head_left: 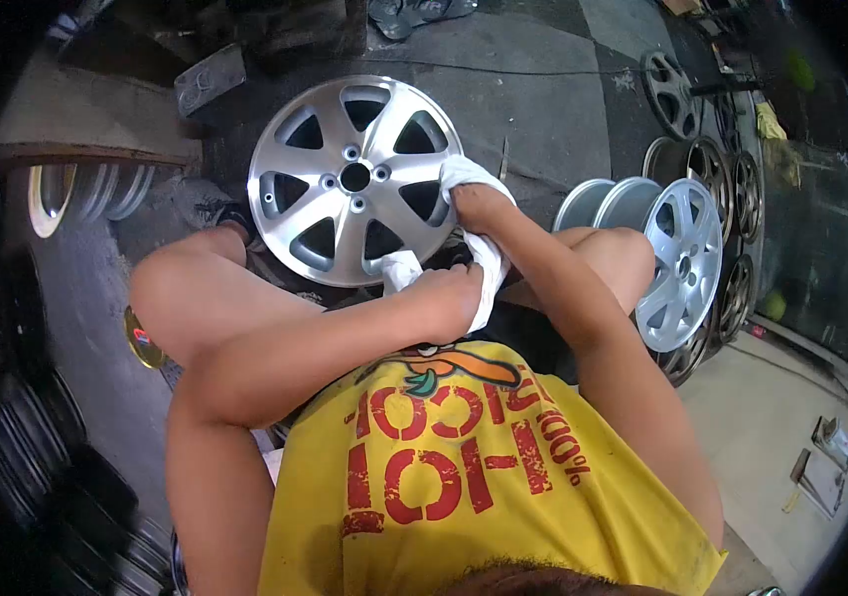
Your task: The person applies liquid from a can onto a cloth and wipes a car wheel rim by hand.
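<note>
A silver alloy wheel rim (330, 233) with several spokes lies face up in front of me, between my knees. My left hand (447, 301) is closed around part of a white cloth (489, 268), near the rim's lower right edge. A loose end of the cloth pokes out beside that hand, against the rim. My right hand (482, 207) is at the rim's right edge, its fingers wrapped in another part of the cloth and pressed to the metal. The cloth stretches between both hands.
More silver wheel rims (684, 263) stand on edge to my right, with darker rims (672, 94) behind them. A glass panel (816, 258) leans at far right. Rims lie under a ledge (96, 154) at left. A gold tin (143, 340) sits by my left knee.
</note>
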The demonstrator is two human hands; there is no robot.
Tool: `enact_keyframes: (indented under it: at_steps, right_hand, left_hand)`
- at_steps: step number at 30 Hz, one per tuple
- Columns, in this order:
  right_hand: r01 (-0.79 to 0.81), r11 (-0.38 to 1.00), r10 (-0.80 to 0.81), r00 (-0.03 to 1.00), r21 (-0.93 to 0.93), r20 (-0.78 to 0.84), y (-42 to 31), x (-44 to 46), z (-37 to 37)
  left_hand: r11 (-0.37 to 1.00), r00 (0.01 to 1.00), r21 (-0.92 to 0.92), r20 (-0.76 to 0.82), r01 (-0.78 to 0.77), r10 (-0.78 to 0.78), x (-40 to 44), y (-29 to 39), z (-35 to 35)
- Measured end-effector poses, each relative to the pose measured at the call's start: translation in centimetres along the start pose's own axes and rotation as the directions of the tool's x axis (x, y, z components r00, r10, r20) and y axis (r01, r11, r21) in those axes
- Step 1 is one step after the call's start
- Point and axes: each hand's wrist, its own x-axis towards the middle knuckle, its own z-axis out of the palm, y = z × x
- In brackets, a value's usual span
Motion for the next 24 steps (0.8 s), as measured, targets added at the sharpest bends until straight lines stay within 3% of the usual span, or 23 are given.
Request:
enact_keyframes:
  at_steps: [1,2,3,5,6,7,11,12,13,15,16,17,19,21,23,24]
  right_hand:
    - [-0.009,0.999,0.009,1.0,-0.04,0.014,-0.1,0.5,-0.8]
    - [-0.178,0.984,0.167,0.942,0.012,0.29,-1.7,1.5,-3.8]
    - [-0.164,0.986,0.156,0.942,0.005,0.297,-1.6,1.3,-3.4]
    - [-0.068,0.998,0.069,0.989,-0.008,0.132,-1.6,0.2,-2.5]
    - [-0.073,0.988,0.059,0.993,0.138,0.1,-2.8,-0.6,-4.6]
    - [-0.011,0.998,0.008,0.999,0.058,0.039,-3.1,-1.4,-4.7]
    - [-0.145,0.989,0.128,0.908,0.013,0.399,-3.2,1.4,-6.3]
    - [-0.1,0.993,0.086,0.973,0.057,0.212,-2.1,1.6,-4.3]
    - [-0.084,0.995,0.072,0.974,0.051,0.215,-1.4,1.1,-2.7]
    - [0.055,0.992,-0.046,0.996,0.114,-0.082,-1.3,-1.1,-1.1]
    - [0.058,0.992,-0.043,0.99,0.112,-0.135,-2.2,-1.5,-2.0]
    - [0.06,0.992,-0.045,0.991,0.111,-0.129,-2.9,-1.2,-2.9]
    - [-0.081,0.991,0.069,0.99,0.103,0.119,-3.5,0.5,-5.0]
    - [-0.149,0.978,0.126,0.979,0.144,0.157,-2.5,2.2,-3.9]
    - [-0.015,0.992,0.007,0.998,0.129,0.061,-2.7,0.6,-3.7]
    - [0.12,0.969,-0.117,0.993,0.215,-0.029,-1.2,-0.6,-1.9]
  left_hand:
    - [1.0,1.0,-0.011,-0.012,0.004,-0.004,0.4,-0.2,-0.1]
    - [0.999,1.0,0.031,-0.025,0.018,-0.017,0.6,-0.3,0.0]
    - [0.996,0.999,0.076,-0.043,0.035,-0.031,0.7,-0.3,-0.1]
    - [0.998,0.999,0.048,-0.013,0.039,-0.039,0.0,-0.6,-0.6]
    - [1.0,1.0,0.019,-0.009,0.007,-0.007,-0.3,-0.7,-0.5]
    - [1.0,1.0,-0.01,-0.005,-0.026,0.026,-0.5,-0.8,-0.4]
    - [0.996,0.993,0.081,-0.111,0.045,-0.035,0.5,-0.4,0.7]
    - [0.991,0.995,0.124,-0.089,0.047,-0.036,0.5,-0.8,0.1]
    - [0.992,0.994,0.117,-0.102,0.056,-0.044,0.2,-1.0,-0.1]
    - [0.997,0.996,0.064,-0.083,-0.04,0.045,-0.6,-1.1,-0.3]
    - [0.996,0.996,0.069,-0.07,-0.051,0.056,-0.9,-0.8,0.0]
    - [0.996,0.995,0.079,-0.088,-0.045,0.052,-0.5,-0.7,1.1]
    - [0.996,0.989,0.091,-0.141,-0.02,0.033,-0.3,-0.4,1.5]
    - [0.984,0.986,0.176,-0.159,-0.01,0.039,0.1,-1.1,1.0]
    - [0.982,0.986,0.189,-0.161,-0.017,0.048,-0.5,-1.2,0.3]
    - [0.987,0.991,0.153,-0.119,-0.047,0.066,-0.8,-1.0,0.3]
